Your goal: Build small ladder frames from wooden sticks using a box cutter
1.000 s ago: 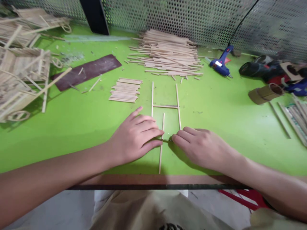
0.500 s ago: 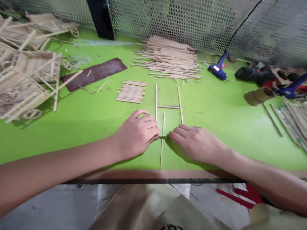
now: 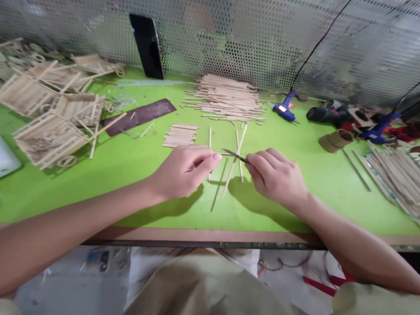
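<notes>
My right hand pinches a thin dark blade that points left. A light wooden stick crosses the blade at a slant, raised off the table with its shadow below. My left hand is closed just left of the blade tip, thumb against the curled fingers; whether anything is in them is hidden. Behind the hands, two upright sticks, a left one and a right one, lie on the green table, with a crossbar partly hidden between them.
A small row of short sticks lies behind my left hand, with a large stick pile farther back. Wooden cart-like models and brown sandpaper are left. A blue glue gun, brown cup and bamboo strips are right.
Both hands have risen from the table near the front edge and moved away from me. The blade and the crossing stick are now lifted, the stick tilting to the right at its far end.
</notes>
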{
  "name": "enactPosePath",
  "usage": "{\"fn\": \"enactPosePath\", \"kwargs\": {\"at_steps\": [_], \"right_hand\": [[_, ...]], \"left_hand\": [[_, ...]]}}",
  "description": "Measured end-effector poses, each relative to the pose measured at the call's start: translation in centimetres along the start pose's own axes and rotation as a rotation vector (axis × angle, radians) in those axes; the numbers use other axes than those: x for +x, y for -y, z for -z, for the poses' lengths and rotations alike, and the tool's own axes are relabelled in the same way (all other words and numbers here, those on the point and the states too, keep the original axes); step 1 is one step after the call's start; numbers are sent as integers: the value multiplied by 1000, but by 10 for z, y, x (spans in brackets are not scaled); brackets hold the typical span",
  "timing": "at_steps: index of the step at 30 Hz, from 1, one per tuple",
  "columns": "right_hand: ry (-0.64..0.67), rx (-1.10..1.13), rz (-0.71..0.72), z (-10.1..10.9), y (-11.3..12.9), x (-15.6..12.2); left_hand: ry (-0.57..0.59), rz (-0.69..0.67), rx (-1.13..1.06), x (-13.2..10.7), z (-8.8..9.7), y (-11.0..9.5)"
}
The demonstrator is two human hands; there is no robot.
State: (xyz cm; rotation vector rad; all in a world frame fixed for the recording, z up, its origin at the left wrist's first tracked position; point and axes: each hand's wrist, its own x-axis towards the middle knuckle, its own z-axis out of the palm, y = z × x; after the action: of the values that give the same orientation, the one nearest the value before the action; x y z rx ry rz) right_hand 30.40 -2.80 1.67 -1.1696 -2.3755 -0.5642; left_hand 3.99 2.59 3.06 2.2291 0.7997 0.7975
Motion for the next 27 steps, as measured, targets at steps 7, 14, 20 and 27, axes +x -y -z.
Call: {"fn": "enactPosePath", "kwargs": {"at_steps": [7,14,20,27], "right_hand": [[-144,-52,8,-11,-1,3],[-228,57,28,-17,1,1],[80,-106,-464,-15,-50,-4],[385,-100,-451,-35,-101,-9]], "left_hand": [[167,242,-325,11,-34,-4],[94,282,-339,2,-38,14],[10,80,-61,4,-20,31],[26,-266,405,-1,-27,39]]}}
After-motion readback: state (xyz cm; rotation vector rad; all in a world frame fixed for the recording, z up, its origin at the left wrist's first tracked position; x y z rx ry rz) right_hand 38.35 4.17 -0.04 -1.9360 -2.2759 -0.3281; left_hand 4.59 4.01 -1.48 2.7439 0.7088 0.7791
